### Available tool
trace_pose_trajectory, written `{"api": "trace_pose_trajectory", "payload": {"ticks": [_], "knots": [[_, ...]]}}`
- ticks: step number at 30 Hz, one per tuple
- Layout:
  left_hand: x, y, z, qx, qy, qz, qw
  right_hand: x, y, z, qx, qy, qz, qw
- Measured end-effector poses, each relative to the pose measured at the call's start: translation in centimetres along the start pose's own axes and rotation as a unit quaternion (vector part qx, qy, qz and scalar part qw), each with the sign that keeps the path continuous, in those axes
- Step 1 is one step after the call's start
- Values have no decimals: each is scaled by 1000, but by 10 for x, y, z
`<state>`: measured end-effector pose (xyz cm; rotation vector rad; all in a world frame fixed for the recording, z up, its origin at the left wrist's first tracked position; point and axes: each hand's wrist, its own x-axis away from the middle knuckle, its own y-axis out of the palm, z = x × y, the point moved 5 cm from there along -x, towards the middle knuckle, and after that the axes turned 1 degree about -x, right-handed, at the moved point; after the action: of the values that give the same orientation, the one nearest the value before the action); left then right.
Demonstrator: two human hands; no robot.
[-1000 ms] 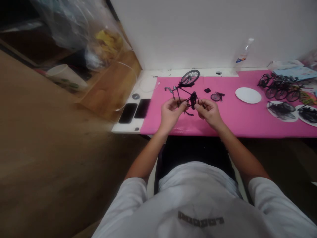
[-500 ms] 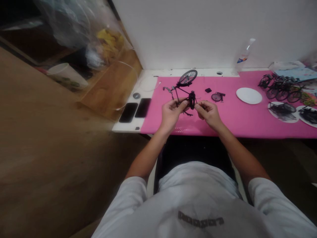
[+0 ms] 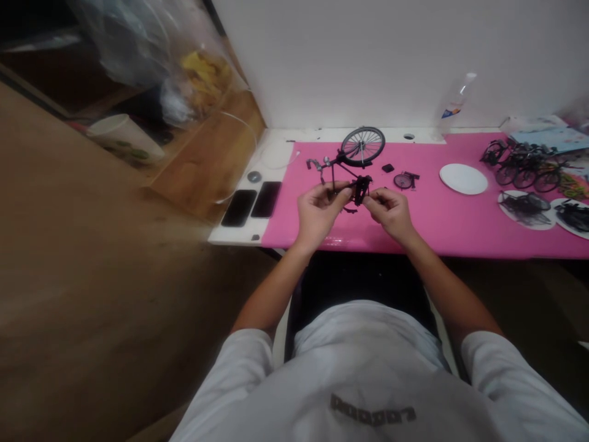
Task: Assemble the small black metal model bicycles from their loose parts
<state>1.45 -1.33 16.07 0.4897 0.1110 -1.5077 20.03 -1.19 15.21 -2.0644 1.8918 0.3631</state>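
Note:
A black miniature bicycle (image 3: 341, 158) with one spoked wheel at its far end is held above the pink table cover. My left hand (image 3: 318, 212) is closed on its frame, thumb and fingers pinching it near the middle. My right hand (image 3: 390, 212) pinches at the near end of the same model, by a dark part whose details blur. Fingertips hide some of the frame there. Just beyond my right hand, a loose small wheel with a bracket (image 3: 405, 180) and a small black piece (image 3: 388, 167) lie on the cover.
A white plate (image 3: 462, 178) lies to the right. Several assembled miniature bicycles (image 3: 519, 164) stand beyond it, above plates of dark parts (image 3: 527, 207). Two phones (image 3: 239, 207) lie at the table's left end. A clear bottle (image 3: 455, 104) stands by the wall.
The model bicycle has turned in my hands, so its wheel has swung right and shows more of its face. Both hands keep nearly the same place.

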Motion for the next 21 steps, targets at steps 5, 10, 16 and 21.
{"api": "trace_pose_trajectory", "payload": {"ticks": [5,10,16,21], "knots": [[0,4,8,-3,10,-20,1000,-1,0,3,-26,-5,12,1000],[4,7,10,-34,28,-23,999,-1,0,8,-60,0,8,998],[10,9,18,-100,105,-20,989,-2,0,9,-66,-9,17,998],[13,9,19,-131,149,-21,980,-5,-2,17,-26,-4,41,999]]}}
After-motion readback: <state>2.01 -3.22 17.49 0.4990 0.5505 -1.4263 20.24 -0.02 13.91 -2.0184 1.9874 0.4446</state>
